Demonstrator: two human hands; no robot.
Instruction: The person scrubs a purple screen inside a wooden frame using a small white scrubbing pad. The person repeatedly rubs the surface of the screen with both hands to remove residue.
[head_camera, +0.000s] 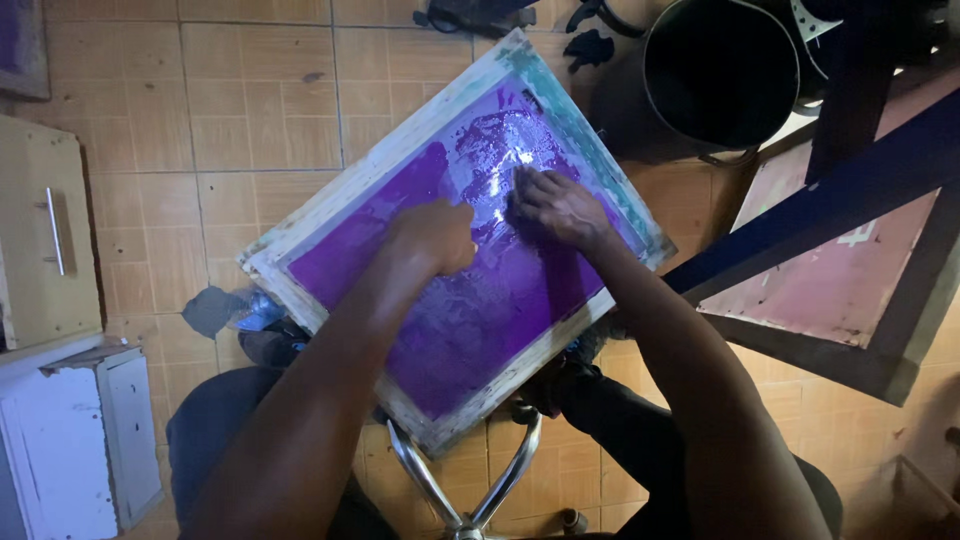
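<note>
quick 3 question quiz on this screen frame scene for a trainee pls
1. True or false: both hands rest on the purple mesh of the framed screen.
2. Which hand touches the wet, shiny patch? A) left hand B) right hand C) neither
3. Fill in: the round dark thing beyond the screen's far corner is a black ____.

Key
1. True: the left hand is a closed fist on the mesh, the right lies flat with fingers spread.
2. B
3. bucket
</note>
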